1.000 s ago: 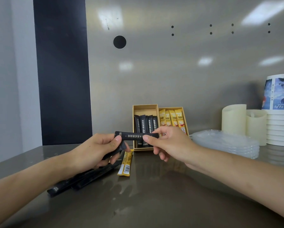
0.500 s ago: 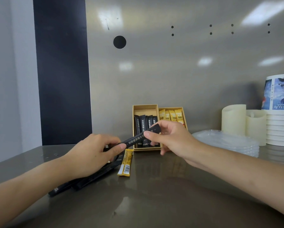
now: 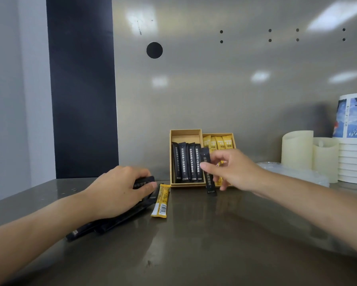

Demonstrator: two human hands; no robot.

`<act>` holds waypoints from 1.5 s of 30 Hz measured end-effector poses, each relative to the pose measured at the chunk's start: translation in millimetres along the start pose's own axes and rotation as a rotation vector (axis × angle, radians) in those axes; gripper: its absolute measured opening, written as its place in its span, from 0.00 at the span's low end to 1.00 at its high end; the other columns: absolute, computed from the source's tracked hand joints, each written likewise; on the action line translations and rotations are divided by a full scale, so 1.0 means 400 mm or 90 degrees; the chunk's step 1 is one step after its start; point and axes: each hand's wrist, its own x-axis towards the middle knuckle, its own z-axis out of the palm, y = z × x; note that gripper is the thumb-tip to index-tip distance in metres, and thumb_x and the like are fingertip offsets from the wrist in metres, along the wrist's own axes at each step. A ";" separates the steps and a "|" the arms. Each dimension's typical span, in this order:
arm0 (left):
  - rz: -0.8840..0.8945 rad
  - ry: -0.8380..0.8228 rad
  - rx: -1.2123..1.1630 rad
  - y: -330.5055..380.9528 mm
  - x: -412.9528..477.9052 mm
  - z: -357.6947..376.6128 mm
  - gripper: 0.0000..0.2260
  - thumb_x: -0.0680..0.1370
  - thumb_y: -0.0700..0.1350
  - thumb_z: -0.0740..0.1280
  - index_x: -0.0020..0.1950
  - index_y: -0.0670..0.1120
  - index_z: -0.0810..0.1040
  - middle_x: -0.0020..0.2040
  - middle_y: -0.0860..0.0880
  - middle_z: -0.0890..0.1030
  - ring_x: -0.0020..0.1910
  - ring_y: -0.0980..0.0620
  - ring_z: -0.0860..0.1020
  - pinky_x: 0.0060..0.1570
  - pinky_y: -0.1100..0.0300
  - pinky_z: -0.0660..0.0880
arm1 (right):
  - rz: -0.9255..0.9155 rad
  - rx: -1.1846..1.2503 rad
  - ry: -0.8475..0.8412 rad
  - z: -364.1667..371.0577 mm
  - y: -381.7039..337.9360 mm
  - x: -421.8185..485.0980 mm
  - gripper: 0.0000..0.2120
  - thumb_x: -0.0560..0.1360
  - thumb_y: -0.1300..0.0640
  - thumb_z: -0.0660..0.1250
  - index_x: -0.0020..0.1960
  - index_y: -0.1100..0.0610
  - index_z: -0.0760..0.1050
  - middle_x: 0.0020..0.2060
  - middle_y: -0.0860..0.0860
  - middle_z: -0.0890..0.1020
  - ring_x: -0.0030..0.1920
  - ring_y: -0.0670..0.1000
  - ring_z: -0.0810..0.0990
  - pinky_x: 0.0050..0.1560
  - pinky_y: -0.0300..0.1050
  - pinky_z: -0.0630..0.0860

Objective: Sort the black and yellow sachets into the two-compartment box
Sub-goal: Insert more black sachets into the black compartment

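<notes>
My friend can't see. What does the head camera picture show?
A right hand pinches a black sachet nearly upright before the two-compartment box. The left hand grips a second black sachet over a black pile, beside one loose yellow sachet.

2 bare forearms reach in from the lower corners. The left hand (image 3: 119, 190) lies palm down, fingers curled over a low black sachet (image 3: 143, 181). The right hand (image 3: 233, 170) pinches an upright black sachet (image 3: 211, 184).

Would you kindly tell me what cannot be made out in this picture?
- Head view: loose black sachets, count hidden under the left hand.
- Head view: boxed yellow sachets, lower parts behind the right hand and held black sachet.
- Head view: cup stack, cut off by the right edge.
</notes>
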 end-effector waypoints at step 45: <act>-0.020 0.014 -0.022 -0.007 0.007 -0.003 0.13 0.85 0.52 0.56 0.50 0.53 0.79 0.38 0.52 0.80 0.35 0.54 0.75 0.34 0.59 0.69 | -0.221 -0.599 0.009 0.064 -0.042 0.034 0.03 0.77 0.55 0.59 0.51 0.49 0.69 0.37 0.45 0.80 0.37 0.50 0.77 0.33 0.44 0.69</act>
